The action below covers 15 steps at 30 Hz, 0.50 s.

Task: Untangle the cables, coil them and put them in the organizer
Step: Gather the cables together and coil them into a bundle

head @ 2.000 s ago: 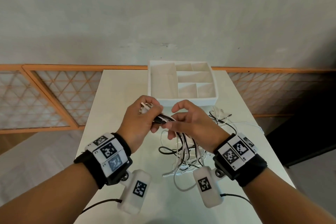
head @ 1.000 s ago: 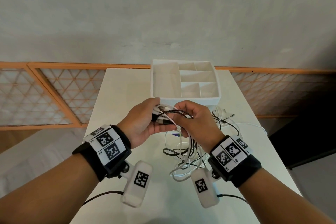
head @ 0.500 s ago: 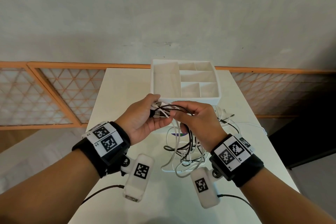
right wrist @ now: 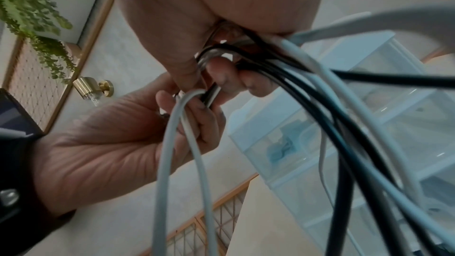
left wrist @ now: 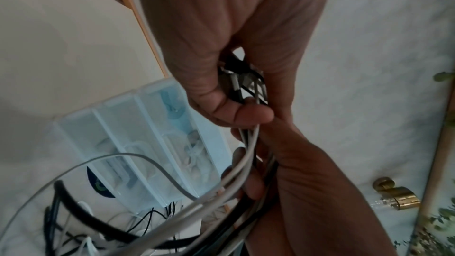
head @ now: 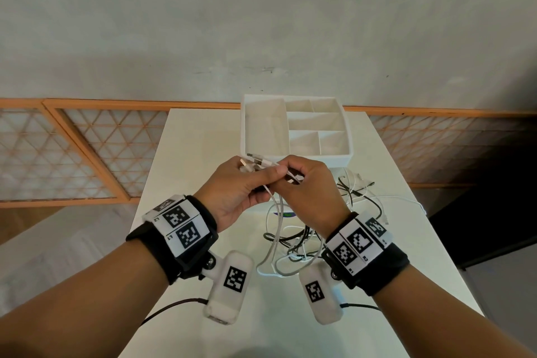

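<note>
Both hands meet above the table in the head view. My left hand (head: 257, 174) grips a bundle of white and black cables (head: 255, 161) near their plug ends, which stick out past its fingers. My right hand (head: 290, 176) pinches the same bundle right beside the left thumb. In the left wrist view the left thumb (left wrist: 242, 112) presses on metal plugs (left wrist: 240, 83). In the right wrist view the right fingers (right wrist: 229, 77) curl round black and white strands (right wrist: 290, 69). Loops hang down to a tangle (head: 293, 247) on the table. The white organizer (head: 337, 160) stands just behind the hands, and the compartments I can see are empty.
The white table (head: 197, 136) is narrow, with edges close on the left and right. More loose cables (head: 360, 192) lie to the right of my hands, one white strand reaching the right edge. A wooden lattice rail (head: 87, 148) runs behind the table, against a grey wall.
My right hand has closed in on the bundle next to the left thumb, where before its fingers reached over a black loop. Both hands have risen slightly toward the organizer.
</note>
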Available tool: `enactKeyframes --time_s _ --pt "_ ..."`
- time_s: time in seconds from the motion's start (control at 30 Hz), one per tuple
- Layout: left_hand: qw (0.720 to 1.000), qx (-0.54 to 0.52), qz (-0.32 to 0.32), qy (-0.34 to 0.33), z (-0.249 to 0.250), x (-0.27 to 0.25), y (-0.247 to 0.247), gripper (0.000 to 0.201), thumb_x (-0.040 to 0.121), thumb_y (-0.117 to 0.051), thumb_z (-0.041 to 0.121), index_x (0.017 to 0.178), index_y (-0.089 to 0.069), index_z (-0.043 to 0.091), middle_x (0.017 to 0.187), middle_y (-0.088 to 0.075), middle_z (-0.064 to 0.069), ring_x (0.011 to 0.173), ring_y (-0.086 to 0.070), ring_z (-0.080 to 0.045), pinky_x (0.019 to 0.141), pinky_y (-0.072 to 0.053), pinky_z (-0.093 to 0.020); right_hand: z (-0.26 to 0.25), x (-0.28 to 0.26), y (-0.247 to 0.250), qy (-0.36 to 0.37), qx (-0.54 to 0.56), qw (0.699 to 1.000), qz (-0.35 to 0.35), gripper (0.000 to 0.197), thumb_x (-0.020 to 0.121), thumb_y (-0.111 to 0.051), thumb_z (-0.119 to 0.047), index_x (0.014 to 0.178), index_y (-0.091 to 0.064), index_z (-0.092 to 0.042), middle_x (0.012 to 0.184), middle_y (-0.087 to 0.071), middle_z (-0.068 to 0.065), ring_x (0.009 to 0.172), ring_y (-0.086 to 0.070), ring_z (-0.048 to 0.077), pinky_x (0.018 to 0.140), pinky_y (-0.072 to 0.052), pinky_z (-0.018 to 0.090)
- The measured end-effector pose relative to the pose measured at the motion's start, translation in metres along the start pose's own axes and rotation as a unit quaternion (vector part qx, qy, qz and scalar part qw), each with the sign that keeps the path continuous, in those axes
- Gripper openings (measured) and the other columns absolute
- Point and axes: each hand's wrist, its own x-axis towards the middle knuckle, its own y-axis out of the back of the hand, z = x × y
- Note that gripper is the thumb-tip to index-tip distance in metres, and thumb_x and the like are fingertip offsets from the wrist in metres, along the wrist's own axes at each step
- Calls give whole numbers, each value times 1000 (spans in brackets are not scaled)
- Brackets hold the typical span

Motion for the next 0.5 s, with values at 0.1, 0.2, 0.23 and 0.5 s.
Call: enactKeyframes --time_s 0.1,0.2,0.23,0.5 --pt "999 -23 25 -5 -2 1 1 46 78 -80 14 117 -61 -3 93 -68 -16 68 -62 -17 54 -52 -20 -1 -2 1 21 -22 1000 -5 6 91 -67 -17 95 -72 -19 84 -74 -3 84 -69 14 79 -57 35" --pt "1000 -10 11 -9 1 2 -1 39 75 -80 29 103 -67 5 86 -70 -10 69 -63 -15 56 -52 -21 -2 -6 -3 99 -90 991 -18 15 98 -58 -19 108 -69 -16 91 -71 1 88 -66 16 79 -55 40" --pt "1000 -3 18 -13 1 2 -2 33 77 -80 31 96 -69 7 85 -70 -10 71 -63 -17 58 -52 -23 -2 -7 -5 114 -122 986 -27 18 99 -54 -20 111 -67 -17 91 -67 3 88 -63 18 78 -54 43" --pt "994 -17 99 -51 -2 5 -8 19 87 -72 14 97 -60 3 83 -66 -22 60 -63 -25 56 -54 -28 -5 -15 -3 57 -132 983 -115 49 81 -64 -36 125 -42 -29 92 -62 -12 74 -59 2 69 -51 34"
